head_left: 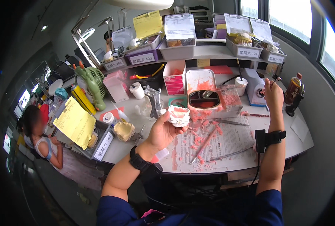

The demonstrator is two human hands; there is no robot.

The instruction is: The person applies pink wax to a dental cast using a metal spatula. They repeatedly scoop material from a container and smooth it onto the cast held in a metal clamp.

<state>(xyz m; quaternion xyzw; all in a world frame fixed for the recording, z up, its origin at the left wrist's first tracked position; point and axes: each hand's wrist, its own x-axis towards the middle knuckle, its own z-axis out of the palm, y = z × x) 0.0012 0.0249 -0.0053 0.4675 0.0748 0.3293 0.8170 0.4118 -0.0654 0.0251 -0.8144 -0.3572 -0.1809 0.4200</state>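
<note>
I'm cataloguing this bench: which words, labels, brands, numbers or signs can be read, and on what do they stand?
I won't copy wording, but here is where it stands:
White tray labels: large, legible.
Pink box: large print legible, small print not.
Newspaper: too small.
Yellow sheets, white sheets: too small.
Dark bottle: too blurred.

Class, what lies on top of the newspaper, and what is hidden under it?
Pink scraps and slender tools lie on the newspaper. Whatever it covers cannot be seen.
</note>
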